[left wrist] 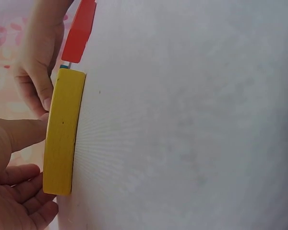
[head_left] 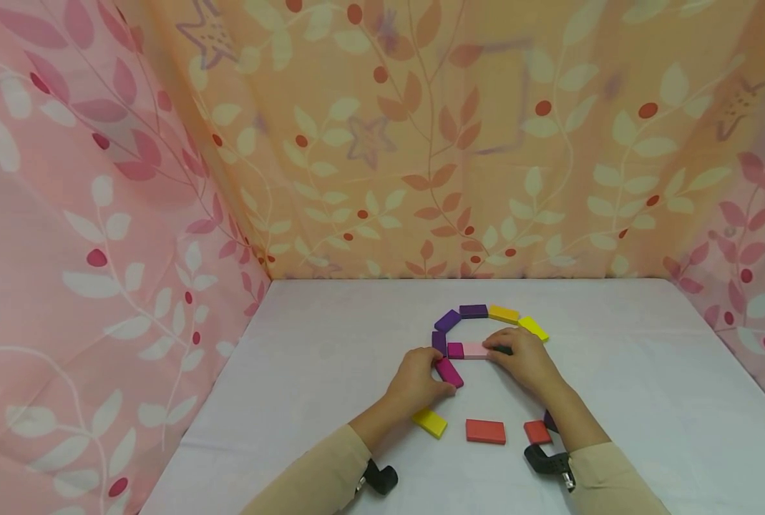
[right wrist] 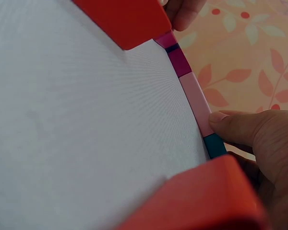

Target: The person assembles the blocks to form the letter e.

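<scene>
My left hand (head_left: 416, 379) holds a magenta block (head_left: 449, 373) by its ends, index finger at the top and thumb at the bottom. That block slants below a purple block (head_left: 439, 343) at the left of an arc. Farther right, my right hand (head_left: 525, 357) pinches the right end of a pale pink block (head_left: 475, 350) between thumb and fingers. A dark teal block (right wrist: 215, 145) meets that end, partly hidden by the hand. To the left of the pink one lies a short magenta block (head_left: 456, 350), in line with it.
The arc continues through dark purple (head_left: 474, 311), orange-yellow (head_left: 503, 314) and bright yellow blocks (head_left: 533, 329). Nearer the person lie a yellow block (head_left: 430, 423), a red block (head_left: 485, 431) and a smaller red block (head_left: 537, 432). Patterned curtains (head_left: 421, 143) stand behind the white table (head_left: 318, 336).
</scene>
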{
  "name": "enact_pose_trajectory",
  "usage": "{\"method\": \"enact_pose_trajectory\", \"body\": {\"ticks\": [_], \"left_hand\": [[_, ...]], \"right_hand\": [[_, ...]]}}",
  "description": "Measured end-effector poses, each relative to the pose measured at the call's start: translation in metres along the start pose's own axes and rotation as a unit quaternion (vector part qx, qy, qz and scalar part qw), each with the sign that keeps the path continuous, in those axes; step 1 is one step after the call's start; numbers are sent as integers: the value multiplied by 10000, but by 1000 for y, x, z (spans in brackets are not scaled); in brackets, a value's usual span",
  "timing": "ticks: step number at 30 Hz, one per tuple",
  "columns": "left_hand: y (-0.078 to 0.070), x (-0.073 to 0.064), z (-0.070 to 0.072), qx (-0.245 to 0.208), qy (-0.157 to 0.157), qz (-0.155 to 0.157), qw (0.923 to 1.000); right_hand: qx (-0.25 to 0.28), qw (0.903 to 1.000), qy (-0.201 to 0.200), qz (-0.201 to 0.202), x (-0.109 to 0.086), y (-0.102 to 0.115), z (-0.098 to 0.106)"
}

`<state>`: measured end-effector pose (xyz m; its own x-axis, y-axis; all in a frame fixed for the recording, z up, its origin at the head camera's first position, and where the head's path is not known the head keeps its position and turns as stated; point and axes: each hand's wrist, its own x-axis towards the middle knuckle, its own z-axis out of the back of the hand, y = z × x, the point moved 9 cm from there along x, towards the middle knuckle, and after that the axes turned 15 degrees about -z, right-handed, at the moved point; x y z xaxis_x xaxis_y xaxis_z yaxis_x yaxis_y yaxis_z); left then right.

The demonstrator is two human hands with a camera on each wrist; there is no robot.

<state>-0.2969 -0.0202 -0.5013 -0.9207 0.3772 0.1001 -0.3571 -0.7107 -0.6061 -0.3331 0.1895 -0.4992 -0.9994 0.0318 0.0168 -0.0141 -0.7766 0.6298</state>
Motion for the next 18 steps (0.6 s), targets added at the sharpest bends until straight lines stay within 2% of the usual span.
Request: {"method": "enact_pose_trajectory", "body": {"ticks": [13,18], "left_hand": [[3,0,-1,-18,11,41,10000],[5,0,0,-70,55,61,9999]], "right_hand": [[21,9999,42,-121,1,-3,-1],[29,10000,17,-50,1,-2,-1]]}}
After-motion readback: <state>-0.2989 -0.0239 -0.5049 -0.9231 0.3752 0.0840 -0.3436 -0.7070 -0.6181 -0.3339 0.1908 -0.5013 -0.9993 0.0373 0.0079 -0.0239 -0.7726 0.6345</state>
